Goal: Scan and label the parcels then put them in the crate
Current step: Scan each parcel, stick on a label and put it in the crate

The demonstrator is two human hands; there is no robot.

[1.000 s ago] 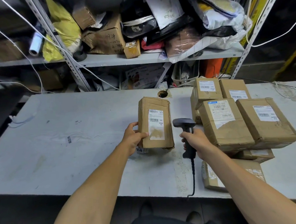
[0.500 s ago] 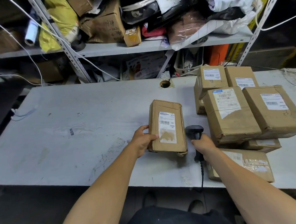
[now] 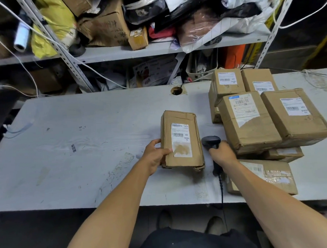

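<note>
**Two hands, one parcel, scanner just to its right**

Two forearms enter from the near edge. The right hand [image 3: 222, 154] is wrapped around the handle of the scanner [image 3: 211, 142], whose coiled cord [image 3: 221, 189] drops over the edge of the table [image 3: 84, 147] at about 6 o'clock. The scanner head stands upright just beside the lower right corner of the parcel [image 3: 181, 140], apart from it, and appears to face forward, toward 12 o'clock, rather than at the parcel.

The left hand [image 3: 155, 155] holds the parcel by its lower left edge, thumb laid across the front face, fingers hidden behind. The parcel stands on its near end, long axis running from 6 to 12 o'clock and leaning slightly back. Its label [image 3: 181, 140] faces the camera, with the barcode in the upper half.

Seen from the scanner head, the barcode lies at roughly 10 o'clock, to the left and a little farther away. The right hand is the nearer one to it. As a judgement, the scan calls for turning the scanner head leftward, or tilting the parcel face toward it.

Farther off, at 2 o'clock from the scanner, lies a stack of boxes [image 3: 253, 119], labels up, the nearest just beside the right hand. No crate is in view. Beyond the table stands a cluttered shelf [image 3: 155, 48].
</note>
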